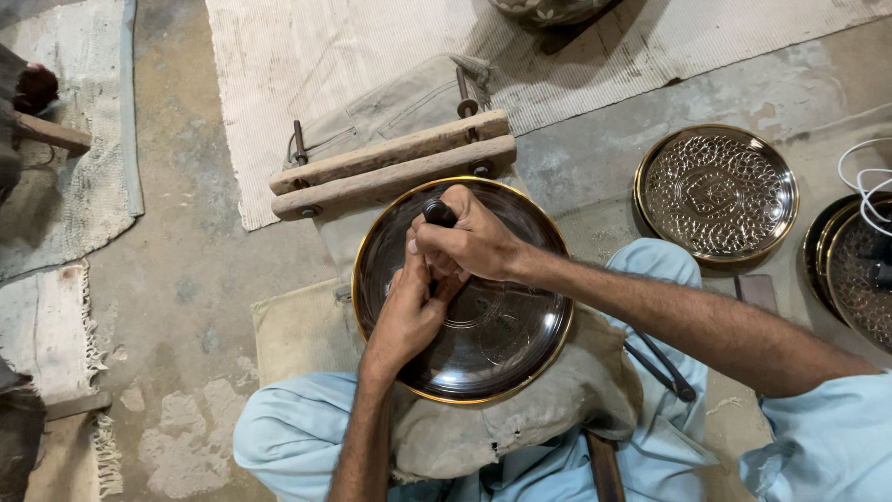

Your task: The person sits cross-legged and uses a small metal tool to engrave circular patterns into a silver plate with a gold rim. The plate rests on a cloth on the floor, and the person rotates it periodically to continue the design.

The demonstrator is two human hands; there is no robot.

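A round dark metal plate point(506, 339) with a golden rim rests on a padded cloth cushion in my lap. My right hand point(474, 240) is closed around a tool with a dark rounded handle point(439, 214), held upright over the plate's upper left part. Just below it, my left hand point(406, 316) pinches the lower shaft of the same tool against the plate's surface. Faint engraved lines show on the plate near its centre.
A wooden clamp of two bars point(390, 165) lies just beyond the plate. A finished engraved plate point(715, 191) sits on the floor at right, with more plates stacked at the right edge point(859, 270). Dark metal tongs point(662, 364) lie by my right knee. Rugs cover the floor.
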